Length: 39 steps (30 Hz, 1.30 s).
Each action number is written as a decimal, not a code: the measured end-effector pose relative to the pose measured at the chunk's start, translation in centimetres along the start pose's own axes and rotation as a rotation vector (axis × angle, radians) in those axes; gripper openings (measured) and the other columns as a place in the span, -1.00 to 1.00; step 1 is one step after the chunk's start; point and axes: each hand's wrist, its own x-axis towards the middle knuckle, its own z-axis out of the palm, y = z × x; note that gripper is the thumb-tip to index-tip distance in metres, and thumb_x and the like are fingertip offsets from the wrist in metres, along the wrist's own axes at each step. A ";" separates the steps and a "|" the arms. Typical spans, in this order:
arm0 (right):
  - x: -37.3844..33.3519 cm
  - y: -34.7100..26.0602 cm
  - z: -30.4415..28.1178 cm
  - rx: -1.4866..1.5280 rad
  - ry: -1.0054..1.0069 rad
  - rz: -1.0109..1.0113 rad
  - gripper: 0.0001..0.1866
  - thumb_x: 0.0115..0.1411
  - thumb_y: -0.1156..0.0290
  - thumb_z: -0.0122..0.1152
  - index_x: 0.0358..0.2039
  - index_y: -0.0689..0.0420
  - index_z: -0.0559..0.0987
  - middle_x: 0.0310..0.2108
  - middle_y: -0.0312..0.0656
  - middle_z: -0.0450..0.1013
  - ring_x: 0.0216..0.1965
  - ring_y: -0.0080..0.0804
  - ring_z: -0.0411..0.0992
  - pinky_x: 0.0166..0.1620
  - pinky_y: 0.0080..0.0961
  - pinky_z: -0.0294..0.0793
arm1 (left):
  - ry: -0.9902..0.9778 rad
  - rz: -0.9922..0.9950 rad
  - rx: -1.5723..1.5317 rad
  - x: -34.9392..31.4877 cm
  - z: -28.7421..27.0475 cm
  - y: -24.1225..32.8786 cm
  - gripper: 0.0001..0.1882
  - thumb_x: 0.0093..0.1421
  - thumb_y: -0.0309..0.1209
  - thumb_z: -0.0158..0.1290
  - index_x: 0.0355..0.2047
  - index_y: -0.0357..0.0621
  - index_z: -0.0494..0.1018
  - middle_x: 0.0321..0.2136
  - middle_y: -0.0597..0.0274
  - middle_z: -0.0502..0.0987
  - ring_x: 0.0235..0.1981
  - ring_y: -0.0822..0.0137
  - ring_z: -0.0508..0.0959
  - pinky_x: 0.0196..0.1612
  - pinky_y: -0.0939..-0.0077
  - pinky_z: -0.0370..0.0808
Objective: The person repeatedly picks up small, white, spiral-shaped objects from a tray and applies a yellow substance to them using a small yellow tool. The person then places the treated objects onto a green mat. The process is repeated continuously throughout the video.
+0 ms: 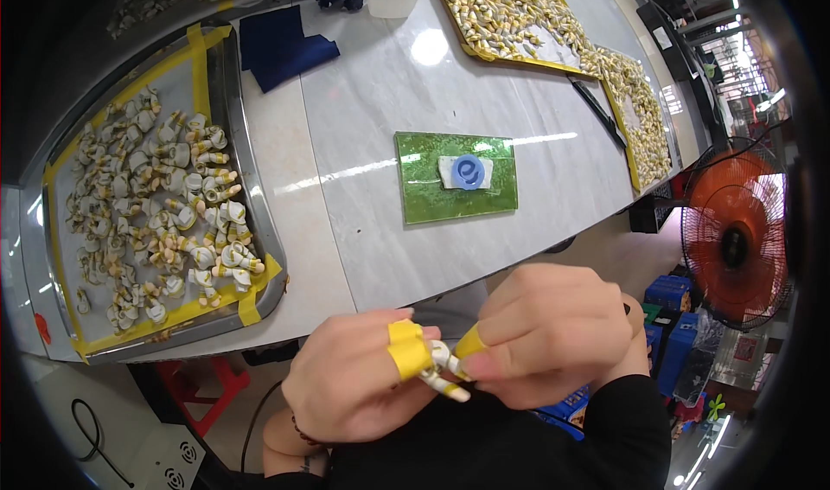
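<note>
Close to my body, just off the table's near edge, my left hand (359, 377) is closed on a small white figurine (441, 353) with yellow and peach-coloured parts. My right hand (553, 334) pinches at the same figurine from the other side, its thumb and forefinger pressed together by one of the figurine's limbs. Whether a separate small piece sits between those fingertips is hidden. Yellow tape wraps fingers on both hands. Beyond them, a green slab (424, 200) lies on the table, bearing a white pad and a round blue dish (468, 172).
Many similar figurines fill a metal-rimmed tray (278, 282) at left. Trays of small white-and-yellow pieces (510, 14) stand far right, beside a slim black tool (598, 112). Dark blue cloth (281, 49) lies at the back. An orange fan (735, 239) stands right; a red stool (207, 395) is below the table.
</note>
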 end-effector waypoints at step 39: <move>-0.1 -0.4 -1.6 0.238 -0.190 0.322 -0.82 -0.12 0.51 0.39 -0.46 0.15 0.56 -0.33 -0.17 0.33 -0.38 -0.38 0.33 -0.35 -0.56 0.33 | -0.184 -0.424 -0.679 -0.5 0.3 -0.1 -0.82 -0.03 -0.59 0.23 -0.40 -0.36 0.48 -0.49 0.07 0.57 -0.49 0.42 0.57 -0.39 0.66 0.46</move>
